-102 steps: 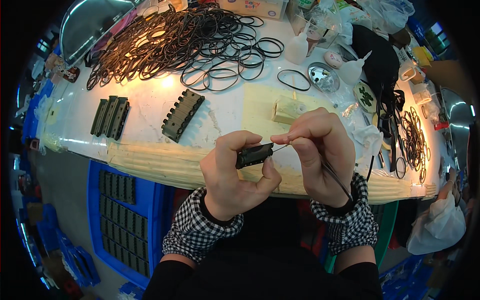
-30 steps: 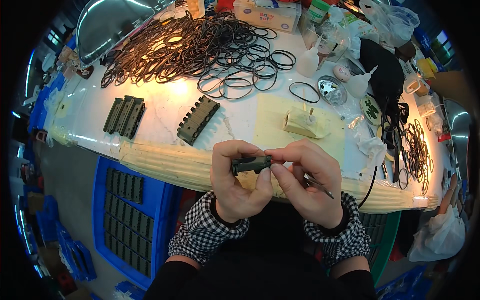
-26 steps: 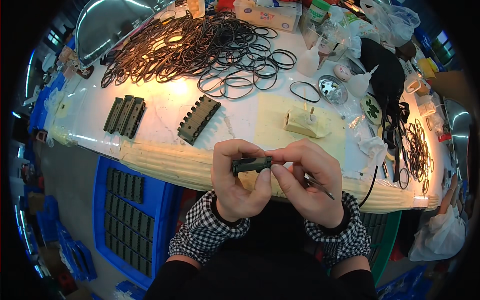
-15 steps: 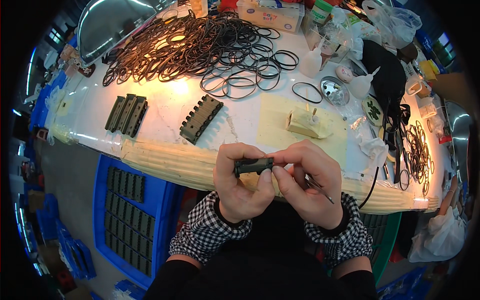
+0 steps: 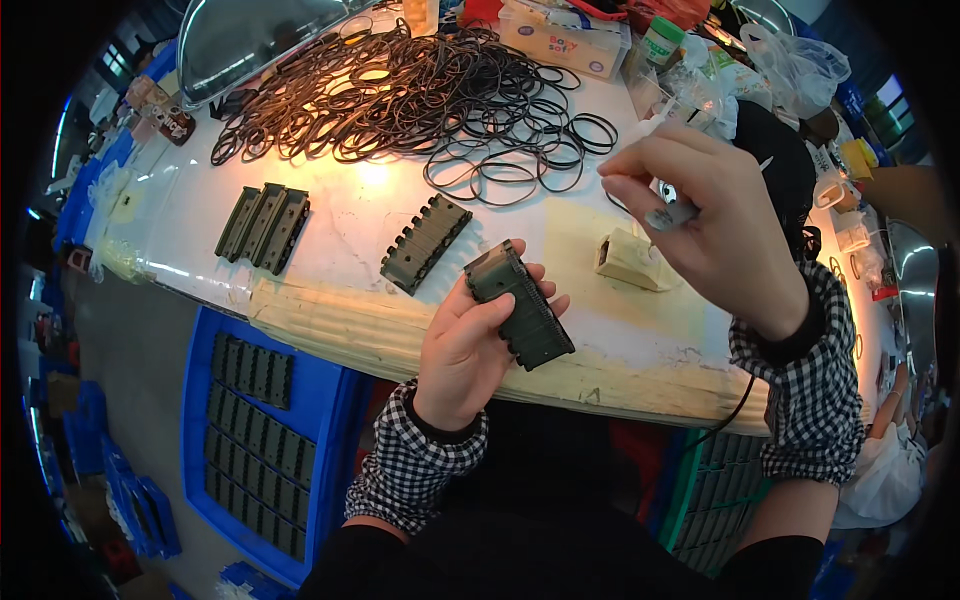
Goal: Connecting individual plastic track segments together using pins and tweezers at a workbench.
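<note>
My left hand [image 5: 465, 350] is closed round an olive-green plastic part [image 5: 520, 308] with toothed edges, tilted above the table's front edge. Its thumb presses on the part's face. My right hand [image 5: 705, 205] is raised over the right side of the table, fingers curled. A greyish shape shows between those fingers; whether it is held or lies behind them I cannot make out. Below that hand sits a cream-coloured block [image 5: 630, 260] on a pale yellow sheet. A similar toothed green part [image 5: 425, 243] lies left of my left hand, and several green parts [image 5: 262, 228] stand together farther left.
A big heap of black rubber bands [image 5: 380, 100] covers the back of the table. A clear plastic box [image 5: 565, 45], a green-lidded jar [image 5: 660, 42] and plastic bags [image 5: 795, 65] crowd the back right. A blue tray [image 5: 322, 440] of green parts stands below on the left.
My right hand has left the green part and risen to the far right. The thin metal tool it held is no longer visible. My left hand has turned the part, showing its broad face.
</note>
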`<control>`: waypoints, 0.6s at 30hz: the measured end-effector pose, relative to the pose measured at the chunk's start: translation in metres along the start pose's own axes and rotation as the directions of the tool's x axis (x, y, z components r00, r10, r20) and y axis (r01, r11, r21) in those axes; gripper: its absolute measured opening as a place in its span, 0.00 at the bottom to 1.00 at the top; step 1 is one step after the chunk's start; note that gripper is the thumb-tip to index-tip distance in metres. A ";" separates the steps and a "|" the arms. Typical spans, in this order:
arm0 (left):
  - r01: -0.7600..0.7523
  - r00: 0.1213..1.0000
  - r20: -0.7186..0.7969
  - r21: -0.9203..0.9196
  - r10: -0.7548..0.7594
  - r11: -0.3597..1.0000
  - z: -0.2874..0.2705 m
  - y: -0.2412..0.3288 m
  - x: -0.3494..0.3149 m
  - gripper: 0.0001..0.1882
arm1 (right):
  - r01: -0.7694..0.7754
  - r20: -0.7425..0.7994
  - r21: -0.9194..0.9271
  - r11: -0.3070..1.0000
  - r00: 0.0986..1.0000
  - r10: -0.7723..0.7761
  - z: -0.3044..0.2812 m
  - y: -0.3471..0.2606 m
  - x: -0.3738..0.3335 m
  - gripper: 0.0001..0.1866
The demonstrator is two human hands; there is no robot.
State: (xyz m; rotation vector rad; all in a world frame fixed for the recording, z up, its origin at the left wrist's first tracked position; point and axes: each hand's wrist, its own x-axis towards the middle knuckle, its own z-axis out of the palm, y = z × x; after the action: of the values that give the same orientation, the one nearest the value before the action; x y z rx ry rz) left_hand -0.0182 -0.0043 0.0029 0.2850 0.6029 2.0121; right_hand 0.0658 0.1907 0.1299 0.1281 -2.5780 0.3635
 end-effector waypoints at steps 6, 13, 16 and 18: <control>0.012 0.997 0.071 -0.064 -0.007 0.998 -0.012 -0.001 -0.003 0.25 | 0.082 0.093 -0.260 0.962 0.994 -0.060 0.045 0.082 0.098 0.08; 0.037 0.996 0.085 -0.089 -0.029 0.995 -0.012 -0.001 -0.003 0.25 | 0.009 0.088 -0.375 0.927 0.996 0.025 0.119 0.134 0.176 0.08; 0.048 0.996 0.079 -0.095 -0.040 0.994 -0.014 -0.001 -0.005 0.26 | -0.094 0.209 -0.424 0.901 0.958 0.198 0.140 0.149 0.197 0.08; 0.066 0.996 0.066 -0.088 -0.060 0.994 -0.012 0.000 -0.006 0.27 | -0.142 0.246 -0.416 0.898 0.933 0.262 0.148 0.156 0.200 0.08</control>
State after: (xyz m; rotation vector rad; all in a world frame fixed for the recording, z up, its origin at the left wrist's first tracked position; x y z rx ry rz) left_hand -0.0206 -0.0127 -0.0067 0.2705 0.4747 1.9561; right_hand -0.2030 0.2947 0.0749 -0.2564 -2.9127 -0.1190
